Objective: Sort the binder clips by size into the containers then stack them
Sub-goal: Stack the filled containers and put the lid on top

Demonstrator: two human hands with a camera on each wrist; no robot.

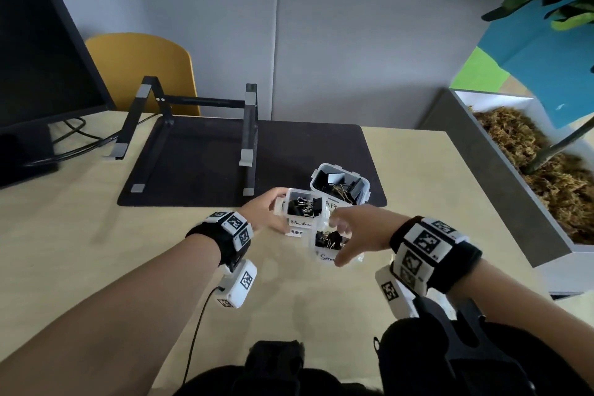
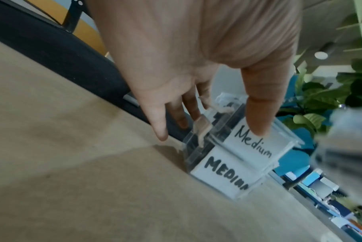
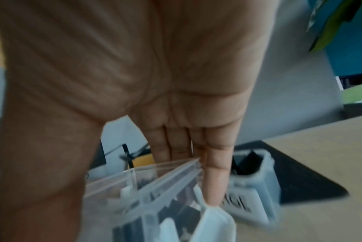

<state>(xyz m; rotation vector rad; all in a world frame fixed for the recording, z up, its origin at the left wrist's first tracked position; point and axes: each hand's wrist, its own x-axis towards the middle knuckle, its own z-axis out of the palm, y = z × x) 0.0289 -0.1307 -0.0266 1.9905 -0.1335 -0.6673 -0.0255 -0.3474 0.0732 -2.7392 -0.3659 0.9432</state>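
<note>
A clear container labelled Medium (image 1: 303,202) holds black binder clips and sits on top of a second Medium container (image 2: 223,175). My left hand (image 1: 273,210) grips the upper one (image 2: 256,147), thumb on its label and fingers on its far side. Just to the right, my right hand (image 1: 345,236) grips the small container (image 1: 326,255), which is full of small clips; thumb and fingers clasp its walls (image 3: 155,196). I cannot tell whether it is lifted off the table. The large container (image 1: 340,185) with big clips stands behind, untouched.
A black desk mat (image 1: 199,170) carries a black laptop stand (image 1: 193,132) behind the containers. A monitor (image 1: 38,58) and cables are at the far left, a planter box (image 1: 514,164) along the right table edge. Bare wooden tabletop (image 1: 96,235) lies to the left.
</note>
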